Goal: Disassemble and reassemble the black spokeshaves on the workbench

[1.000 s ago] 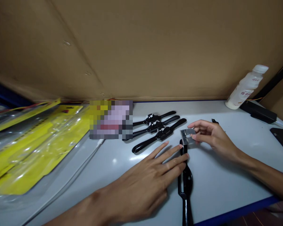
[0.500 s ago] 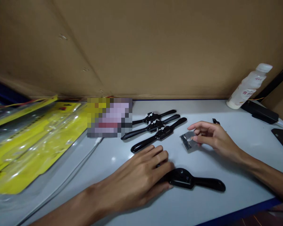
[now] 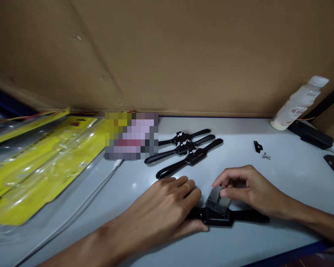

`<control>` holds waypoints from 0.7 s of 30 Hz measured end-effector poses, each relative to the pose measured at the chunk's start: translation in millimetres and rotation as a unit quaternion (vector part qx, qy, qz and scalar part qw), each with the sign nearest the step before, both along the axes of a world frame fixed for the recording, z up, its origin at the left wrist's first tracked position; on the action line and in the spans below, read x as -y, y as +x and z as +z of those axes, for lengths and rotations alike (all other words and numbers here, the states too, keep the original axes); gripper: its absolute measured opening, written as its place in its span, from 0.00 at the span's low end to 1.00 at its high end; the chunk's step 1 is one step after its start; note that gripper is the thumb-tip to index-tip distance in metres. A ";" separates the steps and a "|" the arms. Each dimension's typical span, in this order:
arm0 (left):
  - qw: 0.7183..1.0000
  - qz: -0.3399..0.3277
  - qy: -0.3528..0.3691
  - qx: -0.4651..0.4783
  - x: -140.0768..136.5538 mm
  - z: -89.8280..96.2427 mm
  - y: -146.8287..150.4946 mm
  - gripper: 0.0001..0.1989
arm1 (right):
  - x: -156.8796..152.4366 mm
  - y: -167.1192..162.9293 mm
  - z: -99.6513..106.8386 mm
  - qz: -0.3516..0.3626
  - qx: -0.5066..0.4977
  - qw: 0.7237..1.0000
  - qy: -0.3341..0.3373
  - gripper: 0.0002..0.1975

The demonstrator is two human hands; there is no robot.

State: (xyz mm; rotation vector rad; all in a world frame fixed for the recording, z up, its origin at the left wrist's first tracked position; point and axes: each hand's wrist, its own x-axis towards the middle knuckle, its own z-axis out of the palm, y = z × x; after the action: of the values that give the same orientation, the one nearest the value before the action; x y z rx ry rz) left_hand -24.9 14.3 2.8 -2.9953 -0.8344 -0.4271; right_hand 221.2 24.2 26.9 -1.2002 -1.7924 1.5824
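A black spokeshave (image 3: pixel 218 221) lies across the near part of the table. My left hand (image 3: pixel 169 202) is closed around its left handle, thumb along the near side. Between the thumb and fingers of my right hand (image 3: pixel 246 187) is a flat grey metal blade (image 3: pixel 217 203), tilted over the spokeshave's middle. The blade's lower edge overlaps the body; whether it touches, I cannot tell. Further right lie a small black clamp piece (image 3: pixel 258 147) and a silver wing screw (image 3: pixel 266 156).
Three black spokeshaves (image 3: pixel 196 156) with silver screws lie behind my left hand. Yellow cards in clear plastic packaging (image 3: pixel 55 163) cover the left side. A white cable (image 3: pixel 83 199) runs to a pixelated item. A bottle (image 3: pixel 296 105) and a black device (image 3: pixel 310 134) stand at the back right.
My right hand has brought the blade left and nearer, over the spokeshave's body. The clamp piece and wing screw now show in full. The spokeshave has tilted a little in my left hand.
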 end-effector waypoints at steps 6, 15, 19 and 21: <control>1.000 0.018 -0.013 -0.006 1.7 4.6 3.0 0.22 | -1.0 0.4 2.9 0.013 0.009 1.000 -0.020 0.09; 1.000 0.013 -0.017 -0.015 2.0 5.1 1.4 0.23 | 0.0 2.0 1.3 0.052 0.044 0.997 -0.023 0.03; 0.999 0.012 -0.021 -0.020 1.6 4.8 0.7 0.23 | -0.7 2.4 3.7 0.079 0.071 0.994 0.019 0.05; 0.999 0.013 -0.023 -0.020 1.5 4.8 0.6 0.23 | 2.1 3.0 8.1 0.106 0.100 0.988 0.054 0.09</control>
State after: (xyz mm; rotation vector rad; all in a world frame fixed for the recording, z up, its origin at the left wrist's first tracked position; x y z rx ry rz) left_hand -24.3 12.9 7.6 -3.0208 -0.8904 -0.3509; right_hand 224.2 22.1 35.1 -1.1862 -2.1664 1.4983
